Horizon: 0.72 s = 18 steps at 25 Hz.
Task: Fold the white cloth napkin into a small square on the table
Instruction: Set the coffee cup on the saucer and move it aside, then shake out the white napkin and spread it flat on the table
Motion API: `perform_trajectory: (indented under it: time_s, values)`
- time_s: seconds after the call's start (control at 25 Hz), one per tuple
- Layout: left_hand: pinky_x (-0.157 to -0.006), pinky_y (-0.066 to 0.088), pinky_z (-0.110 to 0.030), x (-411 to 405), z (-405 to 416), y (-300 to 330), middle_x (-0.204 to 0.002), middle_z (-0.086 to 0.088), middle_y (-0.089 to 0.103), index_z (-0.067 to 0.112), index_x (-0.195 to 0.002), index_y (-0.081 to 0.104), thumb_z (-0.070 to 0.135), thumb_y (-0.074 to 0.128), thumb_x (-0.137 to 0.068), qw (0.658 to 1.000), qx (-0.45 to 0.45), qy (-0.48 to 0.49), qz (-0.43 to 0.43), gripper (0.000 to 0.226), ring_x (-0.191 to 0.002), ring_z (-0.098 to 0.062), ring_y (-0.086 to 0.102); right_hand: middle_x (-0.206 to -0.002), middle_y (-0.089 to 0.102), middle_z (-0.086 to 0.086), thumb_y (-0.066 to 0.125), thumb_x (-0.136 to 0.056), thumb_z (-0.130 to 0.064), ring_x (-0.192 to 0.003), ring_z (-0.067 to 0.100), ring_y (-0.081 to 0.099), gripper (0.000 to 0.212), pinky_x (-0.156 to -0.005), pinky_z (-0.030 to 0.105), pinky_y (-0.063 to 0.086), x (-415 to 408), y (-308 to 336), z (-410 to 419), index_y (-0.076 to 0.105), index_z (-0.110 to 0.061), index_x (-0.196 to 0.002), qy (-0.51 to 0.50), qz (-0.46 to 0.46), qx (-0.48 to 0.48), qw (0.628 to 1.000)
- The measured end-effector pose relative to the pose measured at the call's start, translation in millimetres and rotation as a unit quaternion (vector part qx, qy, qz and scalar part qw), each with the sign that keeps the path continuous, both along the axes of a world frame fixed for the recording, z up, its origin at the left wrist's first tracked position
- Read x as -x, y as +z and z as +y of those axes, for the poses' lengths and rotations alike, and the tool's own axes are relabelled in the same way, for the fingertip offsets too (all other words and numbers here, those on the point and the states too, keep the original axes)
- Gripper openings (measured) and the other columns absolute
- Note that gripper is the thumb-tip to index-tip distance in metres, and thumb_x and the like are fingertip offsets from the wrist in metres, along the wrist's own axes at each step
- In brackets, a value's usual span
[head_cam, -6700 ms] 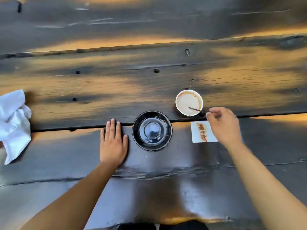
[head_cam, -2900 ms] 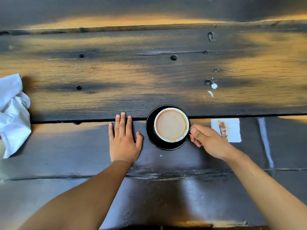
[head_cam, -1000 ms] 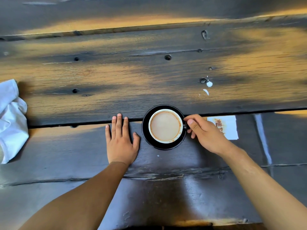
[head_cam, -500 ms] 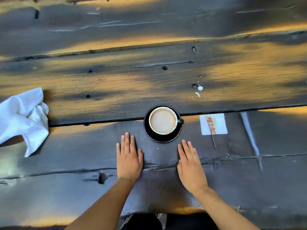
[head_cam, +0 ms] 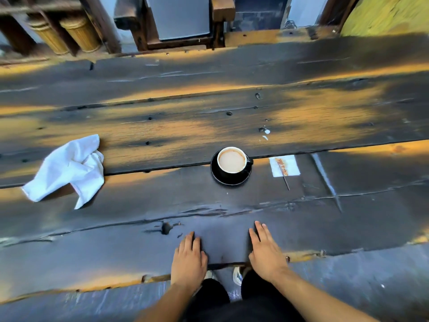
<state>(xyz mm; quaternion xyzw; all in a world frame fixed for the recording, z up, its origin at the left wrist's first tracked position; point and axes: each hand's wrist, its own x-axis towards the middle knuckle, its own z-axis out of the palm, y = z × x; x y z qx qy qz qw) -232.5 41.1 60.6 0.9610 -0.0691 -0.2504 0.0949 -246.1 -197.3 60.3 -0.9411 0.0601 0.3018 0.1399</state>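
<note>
Both hands have drawn back from beside the saucer to the near edge of the dark weathered wooden plank surface (head_cam: 301, 228), and the view now takes in more of the far side. Left hand (head_cam: 189, 260) lies palm down at that edge, fingers straight and close together, holding nothing; right hand (head_cam: 265, 253) lies flat just beside it, fingers likewise extended and empty, with a strip of bare wood between the two. Well apart from them, far to the left, the crumpled white cloth napkin (head_cam: 67, 169) sits unfolded in a loose heap across the gap between two planks, untouched by either hand. Ahead of the hands stands the black cup of milky coffee (head_cam: 232, 161) on its round black saucer (head_cam: 229, 180). To its right lies a small white paper square (head_cam: 284, 167) stained brown, with a thin dark stirring stick (head_cam: 286, 181) lying across it and poking off its near edge. Two white drips (head_cam: 266, 134) mark the wood beyond the cup.
</note>
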Motion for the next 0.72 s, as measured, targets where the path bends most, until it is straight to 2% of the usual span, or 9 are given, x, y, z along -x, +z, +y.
perform_trajectory:
  time_s: [0.04,0.12,0.2,0.28,0.44,0.52,0.64,0.72]
  values:
    - [-0.109,0.037,-0.035,11,4,2,-0.152,-0.003,0.04,0.02,-0.142,0.044,0.034,0.036,-0.1,1.0,-0.004,0.0,-0.007,0.044,-0.135,-0.025,0.043,-0.168,-0.003,0.003,0.043,-0.093,-0.019,-0.156,0.024,-0.001,0.071,-0.123,0.038,0.022,13,0,1,0.018,-0.014,-0.159,-0.002,0.001,0.004,1.0]
    - [-0.097,0.042,-0.033,30,10,5,-0.133,0.001,0.05,0.023,-0.13,0.05,0.033,0.036,-0.099,1.0,-0.007,0.012,-0.005,0.036,-0.119,-0.022,0.051,-0.159,0.022,0.006,0.044,-0.091,-0.018,-0.148,0.025,0.022,0.059,-0.116,0.036,0.032,32,1,-3,0.037,-0.016,-0.149,-0.017,-0.01,0.006,1.0]
    - [-0.093,0.045,-0.034,45,17,4,-0.125,0.001,0.053,0.023,-0.126,0.05,0.032,0.037,-0.099,0.999,0.005,0.038,0.018,0.031,-0.113,-0.022,0.055,-0.134,0.044,0.002,0.044,-0.09,-0.02,-0.127,0.023,0.043,0.042,-0.103,0.032,0.04,42,1,-8,0.053,-0.019,-0.131,-0.016,-0.021,0.006,1.0]
    - [-0.091,0.047,-0.035,62,22,2,-0.124,-0.003,0.055,0.019,-0.123,0.051,0.029,0.04,-0.099,0.995,0.026,0.078,0.052,0.028,-0.113,-0.024,0.058,-0.118,0.053,0.001,0.041,-0.093,-0.022,-0.112,0.023,0.054,0.028,-0.093,0.033,0.046,51,3,-10,0.059,-0.019,-0.114,-0.017,-0.004,-0.012,1.0]
    - [-0.084,0.05,-0.036,89,22,5,-0.118,-0.011,0.065,0.012,-0.103,0.059,0.025,0.044,-0.098,0.975,0.048,0.174,0.126,0.02,-0.105,-0.031,0.063,-0.104,0.067,0.005,0.039,-0.091,-0.019,-0.095,0.025,0.065,0.026,-0.075,0.034,0.05,61,7,-19,0.065,-0.015,-0.093,-0.03,0.071,-0.037,0.996]
    - [-0.084,0.053,-0.036,97,22,8,-0.113,-0.013,0.068,0.01,-0.102,0.061,0.025,0.044,-0.097,0.967,0.049,0.193,0.16,0.023,-0.101,-0.031,0.064,-0.099,0.07,0.005,0.04,-0.087,-0.019,-0.092,0.026,0.066,0.024,-0.073,0.035,0.05,64,8,-22,0.064,-0.016,-0.085,-0.024,0.124,-0.048,0.991]
    - [-0.083,0.053,-0.035,114,16,13,-0.11,-0.011,0.068,0.012,-0.105,0.06,0.028,0.044,-0.095,0.956,0.045,0.218,0.193,0.025,-0.098,-0.029,0.064,-0.09,0.065,0.007,0.041,-0.087,-0.02,-0.096,0.03,0.067,0.023,-0.067,0.031,0.045,71,3,-24,0.052,-0.019,-0.067,0.013,0.174,-0.051,0.983]
    - [-0.084,0.053,-0.035,127,13,13,-0.109,-0.009,0.068,0.014,-0.104,0.059,0.031,0.045,-0.095,0.95,0.045,0.236,0.201,0.024,-0.097,-0.026,0.063,-0.087,0.06,0.008,0.041,-0.087,-0.02,-0.098,0.032,0.068,0.026,-0.068,0.031,0.044,76,-1,-21,0.045,-0.018,-0.061,0.033,0.191,-0.057,0.979]
